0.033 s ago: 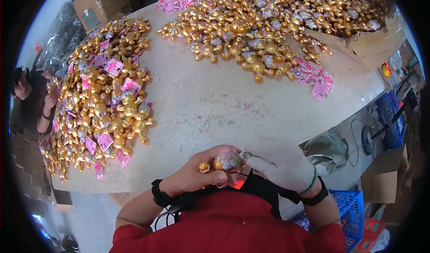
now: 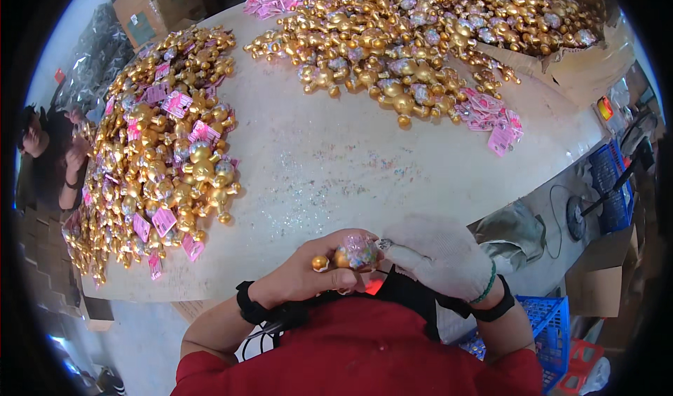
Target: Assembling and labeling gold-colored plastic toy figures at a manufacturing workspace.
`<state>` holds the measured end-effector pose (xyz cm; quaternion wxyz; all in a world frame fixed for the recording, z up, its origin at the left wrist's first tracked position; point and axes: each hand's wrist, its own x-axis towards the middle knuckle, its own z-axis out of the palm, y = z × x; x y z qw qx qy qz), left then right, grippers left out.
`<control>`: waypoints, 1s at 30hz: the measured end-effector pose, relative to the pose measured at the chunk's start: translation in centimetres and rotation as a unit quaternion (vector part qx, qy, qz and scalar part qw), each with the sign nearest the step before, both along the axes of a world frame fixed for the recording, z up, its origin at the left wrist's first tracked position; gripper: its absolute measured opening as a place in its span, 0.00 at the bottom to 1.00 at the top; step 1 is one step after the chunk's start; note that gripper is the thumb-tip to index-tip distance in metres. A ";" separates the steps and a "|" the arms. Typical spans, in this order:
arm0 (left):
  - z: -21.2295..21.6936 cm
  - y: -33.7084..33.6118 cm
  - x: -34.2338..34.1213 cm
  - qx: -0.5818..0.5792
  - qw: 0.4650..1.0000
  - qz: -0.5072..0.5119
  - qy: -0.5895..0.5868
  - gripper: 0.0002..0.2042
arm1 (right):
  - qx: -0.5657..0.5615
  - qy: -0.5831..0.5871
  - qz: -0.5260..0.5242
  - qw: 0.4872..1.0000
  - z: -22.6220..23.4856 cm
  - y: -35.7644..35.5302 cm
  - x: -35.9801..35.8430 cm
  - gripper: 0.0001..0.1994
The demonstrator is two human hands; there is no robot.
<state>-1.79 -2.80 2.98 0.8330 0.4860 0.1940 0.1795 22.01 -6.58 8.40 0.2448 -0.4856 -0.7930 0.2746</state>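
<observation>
Both hands are closed on one gold toy (image 2: 350,256): left hand (image 2: 308,277) and gloved right hand (image 2: 438,252). It lies sideways, left to right.

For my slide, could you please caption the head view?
Left hand holds a gold toy; gloved right hand touches it.

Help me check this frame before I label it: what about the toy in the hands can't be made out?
- Gold toy, head view: mostly covered by the left hand; its full shape is hidden.
- Small object at the gloved right hand's fingertips: too small to identify.
- Near table edge: hidden behind both hands.
</observation>
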 end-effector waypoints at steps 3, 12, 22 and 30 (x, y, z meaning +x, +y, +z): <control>-0.1 -0.3 -0.3 0.010 0.999 -0.029 0.038 0.30 | 0.021 -0.037 0.034 0.999 -0.5 -0.1 0.1 0.08; -1.1 -1.2 -0.2 -0.009 0.998 -0.037 0.045 0.28 | 0.055 -0.114 0.080 0.989 -0.8 -0.4 0.5 0.10; -0.3 -1.0 -0.2 0.126 0.982 -0.082 0.116 0.29 | 0.050 -0.097 0.114 0.988 -1.4 -0.6 1.1 0.07; -2.1 -2.7 -0.6 0.138 0.958 -0.194 0.163 0.29 | -0.041 -0.147 0.189 0.970 -2.6 -2.5 0.1 0.06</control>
